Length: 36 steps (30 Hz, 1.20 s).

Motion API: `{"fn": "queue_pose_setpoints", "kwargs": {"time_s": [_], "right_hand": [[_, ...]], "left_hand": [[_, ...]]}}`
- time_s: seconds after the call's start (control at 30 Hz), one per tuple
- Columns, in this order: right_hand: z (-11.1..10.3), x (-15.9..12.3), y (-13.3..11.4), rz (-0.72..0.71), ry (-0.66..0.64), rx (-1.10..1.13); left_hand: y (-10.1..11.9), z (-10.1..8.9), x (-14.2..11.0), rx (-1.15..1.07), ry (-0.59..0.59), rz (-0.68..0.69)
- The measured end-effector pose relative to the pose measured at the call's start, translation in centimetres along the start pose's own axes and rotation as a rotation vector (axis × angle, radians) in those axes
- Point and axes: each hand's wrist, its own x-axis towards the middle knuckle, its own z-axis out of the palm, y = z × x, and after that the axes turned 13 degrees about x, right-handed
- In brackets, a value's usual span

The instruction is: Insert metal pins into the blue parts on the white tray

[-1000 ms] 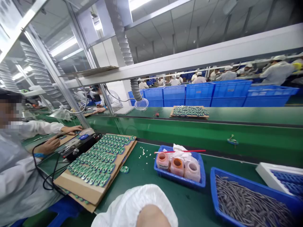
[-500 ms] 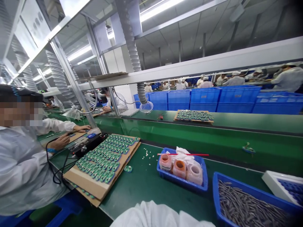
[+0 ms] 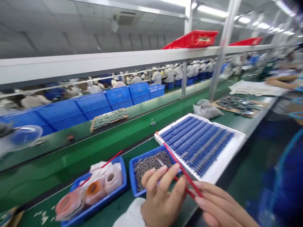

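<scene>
Two thin red sticks cross in front of me. The longer red stick (image 3: 174,155) slants from the foam tray's corner down to my right hand (image 3: 222,205), whose thumb and fingers pinch its lower end. Lower down, a second stick, with a pale pointed tip (image 3: 160,162) like a brush, passes behind the fingers of my left hand (image 3: 163,195); its red end also reaches my right fingertips. My left fingers are bent around this second stick, partly hiding it. Just beyond the left hand is a blue bin (image 3: 132,176) of small dark metal pins (image 3: 146,167).
A white foam tray (image 3: 240,135) holds rows of blue parts. At left, a blue tray (image 3: 124,176) carries open bottles (image 3: 92,192), white tissue and another red stick (image 3: 101,168). Circuit boards (image 3: 110,116) lie on the far ledge. A plastic bag (image 3: 207,108) rests farther right.
My view has swung right, from the co-worker and circuit boards at left to the foam tray. Both my hands are now in sight with the red sticks; only a white sleeve showed before.
</scene>
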Motion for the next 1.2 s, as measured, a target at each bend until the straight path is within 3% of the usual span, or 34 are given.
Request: {"fn": "queue_pose_setpoints", "kwargs": {"time_s": [0.13,0.27,0.33,0.43,0.5,0.53,0.6,0.7,0.8,0.9,1.03,1.1,1.2], "right_hand": [[1.2,1.4,-0.2,-0.001,0.064,-0.004],[2.5,2.3,-0.4,0.033,0.137,-0.018],[2.5,2.5,0.0,0.037,0.113,0.018],[1.8,2.0,1.7,0.130,0.029,0.085],[1.2,1.3,3.5,0.293,0.008,0.019],[1.1,0.9,4.5,0.389,-0.058,-0.041],[1.4,0.5,6.4,0.541,-0.330,-0.148],[3.6,0.8,8.7,0.650,-0.674,-0.176],[7.0,1.8,10.2,0.725,-0.958,-0.166],[9.9,2.6,10.9,0.825,-1.187,-0.189],[11.5,3.0,10.7,0.894,-1.326,-0.220],[11.7,2.9,10.4,0.901,-1.327,-0.213],[11.8,2.2,10.2,0.898,-1.266,-0.163]], "left_hand": [[0.1,0.7,0.5,0.006,-0.010,0.121],[0.0,1.5,0.8,0.032,-0.102,0.184],[-0.6,1.8,0.9,0.036,-0.152,0.192],[-2.4,2.1,1.2,0.067,-0.214,0.122],[-4.2,2.1,1.7,0.102,-0.270,0.024],[-5.2,2.1,2.0,0.116,-0.308,-0.024],[-7.2,1.9,2.6,0.116,-0.394,-0.109],[-9.3,1.1,3.4,0.033,-0.480,-0.281],[-9.9,0.1,4.1,-0.092,-0.536,-0.490],[-9.8,-0.6,4.5,-0.295,-0.499,-0.698],[-9.9,-0.4,4.4,-0.568,-0.311,-0.839],[-10.4,0.1,4.0,-0.586,-0.257,-0.761],[-10.9,1.3,2.9,-0.377,-0.285,-0.491]]}}
